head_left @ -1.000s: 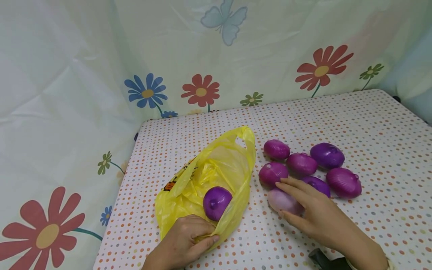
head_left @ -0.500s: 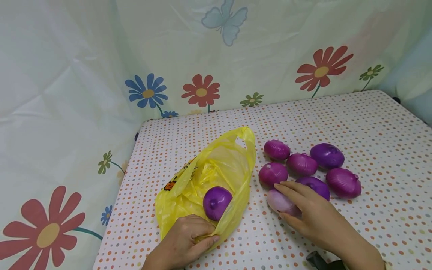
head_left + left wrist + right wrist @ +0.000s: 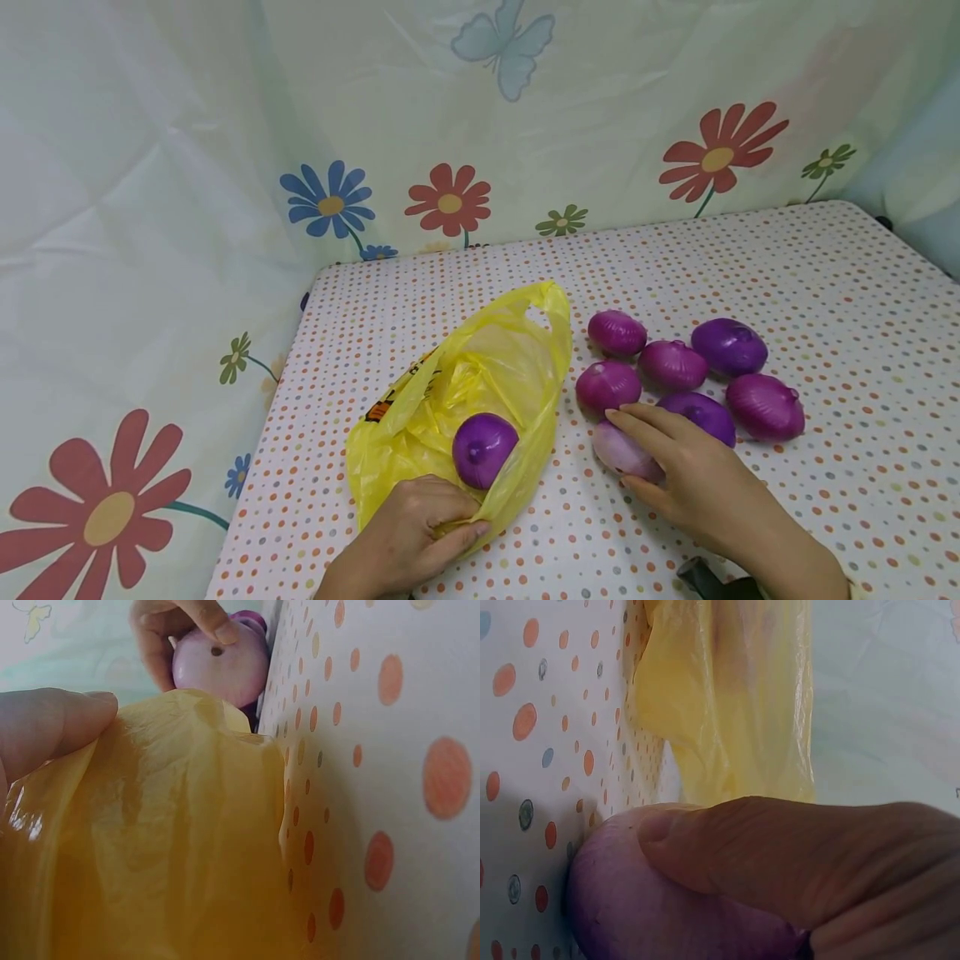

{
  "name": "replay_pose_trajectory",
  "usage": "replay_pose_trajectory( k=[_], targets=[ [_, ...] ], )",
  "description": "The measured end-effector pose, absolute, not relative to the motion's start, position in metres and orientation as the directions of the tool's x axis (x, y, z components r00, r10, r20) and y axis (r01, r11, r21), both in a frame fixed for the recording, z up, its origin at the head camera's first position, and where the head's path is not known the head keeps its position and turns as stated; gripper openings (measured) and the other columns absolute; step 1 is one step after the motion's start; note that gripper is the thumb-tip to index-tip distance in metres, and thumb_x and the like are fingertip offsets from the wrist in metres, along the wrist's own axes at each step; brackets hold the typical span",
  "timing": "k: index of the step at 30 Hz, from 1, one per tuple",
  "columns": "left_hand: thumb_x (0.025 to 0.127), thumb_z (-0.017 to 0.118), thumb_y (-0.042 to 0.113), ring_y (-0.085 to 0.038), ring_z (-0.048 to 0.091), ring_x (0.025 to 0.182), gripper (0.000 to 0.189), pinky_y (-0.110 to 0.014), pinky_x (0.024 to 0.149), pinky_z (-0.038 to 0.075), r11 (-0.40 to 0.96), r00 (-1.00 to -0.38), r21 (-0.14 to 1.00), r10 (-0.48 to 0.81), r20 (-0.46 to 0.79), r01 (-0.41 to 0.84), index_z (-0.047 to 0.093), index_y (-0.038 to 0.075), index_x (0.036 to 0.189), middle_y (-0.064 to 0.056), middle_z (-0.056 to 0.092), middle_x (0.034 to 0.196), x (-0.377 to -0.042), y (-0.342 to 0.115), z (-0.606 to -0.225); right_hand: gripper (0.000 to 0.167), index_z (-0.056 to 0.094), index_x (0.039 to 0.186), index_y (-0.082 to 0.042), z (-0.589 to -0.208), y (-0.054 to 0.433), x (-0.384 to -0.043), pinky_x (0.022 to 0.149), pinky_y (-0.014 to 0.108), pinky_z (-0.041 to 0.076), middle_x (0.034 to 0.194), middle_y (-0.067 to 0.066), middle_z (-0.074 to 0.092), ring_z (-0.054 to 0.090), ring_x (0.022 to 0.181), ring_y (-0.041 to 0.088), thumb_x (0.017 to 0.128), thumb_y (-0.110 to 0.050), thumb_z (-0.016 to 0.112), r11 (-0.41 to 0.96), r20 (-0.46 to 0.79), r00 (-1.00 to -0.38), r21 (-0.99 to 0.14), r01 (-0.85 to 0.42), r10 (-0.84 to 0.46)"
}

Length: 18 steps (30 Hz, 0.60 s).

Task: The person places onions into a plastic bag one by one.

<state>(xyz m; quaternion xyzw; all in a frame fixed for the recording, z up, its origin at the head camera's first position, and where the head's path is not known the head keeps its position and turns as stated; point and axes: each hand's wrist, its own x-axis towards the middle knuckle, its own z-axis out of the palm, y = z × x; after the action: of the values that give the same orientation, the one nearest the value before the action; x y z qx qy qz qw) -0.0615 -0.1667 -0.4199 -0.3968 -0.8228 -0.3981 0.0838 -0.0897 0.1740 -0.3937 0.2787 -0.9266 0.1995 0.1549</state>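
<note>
My left hand [image 3: 408, 533] pinches the near rim of a yellow plastic bag [image 3: 517, 367] that lies with its mouth spread. Inside the bag sits a dark purple onion [image 3: 484, 451]. To the right, my right hand [image 3: 697, 483] holds a pale pink-purple onion [image 3: 624, 452] low on the table, thumb on the near side and fingers over the far side. In the left wrist view this pale onion [image 3: 221, 667] shows a small dark spot. The right wrist view has the thumb [image 3: 727, 840] pressed along the pale onion [image 3: 660, 892].
Several purple onions lie grouped beyond my right hand, among them a magenta one [image 3: 608, 387] and a dark one [image 3: 727, 347]. The dotted tablecloth [image 3: 847, 333] covers the table. A black object [image 3: 712, 579] is by the right wrist. A flowered curtain [image 3: 600, 150] hangs behind.
My right hand has shifted slightly left and settled more closely around the pale onion, which has moved slightly left. My left hand keeps its grip on the bag.
</note>
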Motion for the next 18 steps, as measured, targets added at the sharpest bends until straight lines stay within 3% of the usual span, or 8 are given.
replay_pose_trajectory(
  k=[6, 13, 15, 17, 18],
  targets=[
    [0.094, 0.077, 0.015, 0.004, 0.067, 0.083, 0.006, -0.016, 0.082, 0.055, 0.387, -0.693, 0.604, 0.582, 0.427, 0.697, 0.08, 0.014, 0.089, 0.009, 0.078, 0.091, -0.0605, -0.1665, -0.4181, 0.082, 0.068, 0.134, -0.009, -0.3958, 0.1741, -0.0903, 0.085, 0.05, 0.06, 0.13, 0.013, 0.068, 0.069, 0.112, 0.033, 0.059, -0.014, 0.1, 0.751, 0.443, -0.77, -0.268, -0.603, -0.46],
    [0.096, 0.076, 0.014, 0.005, 0.065, 0.079, 0.009, -0.014, 0.08, 0.055, 0.375, -0.667, 0.578, 0.592, 0.453, 0.725, 0.078, 0.014, 0.088, 0.009, 0.077, 0.089, -0.0618, -0.1662, -0.4184, 0.083, 0.068, 0.136, -0.009, -0.3955, 0.175, -0.0931, 0.085, 0.046, 0.06, 0.132, 0.011, 0.068, 0.069, 0.113, 0.031, 0.059, -0.016, 0.1, 0.718, 0.503, -0.727, -0.264, -0.644, -0.468],
    [0.096, 0.076, 0.014, 0.005, 0.066, 0.081, 0.008, -0.015, 0.081, 0.055, 0.381, -0.674, 0.582, 0.59, 0.444, 0.718, 0.079, 0.014, 0.088, 0.01, 0.077, 0.09, -0.0614, -0.1665, -0.4184, 0.084, 0.068, 0.136, -0.01, -0.3948, 0.175, -0.0938, 0.09, 0.039, 0.059, 0.133, 0.009, 0.068, 0.069, 0.114, 0.03, 0.059, -0.017, 0.099, 0.706, 0.512, -0.721, -0.274, -0.652, -0.467],
    [0.096, 0.076, 0.015, 0.005, 0.066, 0.082, 0.007, -0.015, 0.083, 0.055, 0.39, -0.688, 0.595, 0.586, 0.428, 0.703, 0.08, 0.014, 0.089, 0.01, 0.077, 0.091, -0.0607, -0.1668, -0.4182, 0.081, 0.067, 0.138, -0.011, -0.3934, 0.1748, -0.0945, 0.099, 0.024, 0.053, 0.135, 0.007, 0.067, 0.068, 0.115, 0.029, 0.064, -0.021, 0.098, 0.692, 0.517, -0.716, -0.289, -0.662, -0.469],
    [0.095, 0.077, 0.016, 0.005, 0.067, 0.083, 0.007, -0.016, 0.083, 0.055, 0.394, -0.698, 0.606, 0.582, 0.418, 0.691, 0.08, 0.014, 0.09, 0.01, 0.077, 0.091, -0.0603, -0.1667, -0.4179, 0.076, 0.067, 0.138, -0.012, -0.3925, 0.1745, -0.095, 0.102, 0.017, 0.048, 0.136, 0.007, 0.067, 0.068, 0.116, 0.029, 0.071, -0.03, 0.096, 0.681, 0.523, -0.71, -0.296, -0.67, -0.471]
  ],
)
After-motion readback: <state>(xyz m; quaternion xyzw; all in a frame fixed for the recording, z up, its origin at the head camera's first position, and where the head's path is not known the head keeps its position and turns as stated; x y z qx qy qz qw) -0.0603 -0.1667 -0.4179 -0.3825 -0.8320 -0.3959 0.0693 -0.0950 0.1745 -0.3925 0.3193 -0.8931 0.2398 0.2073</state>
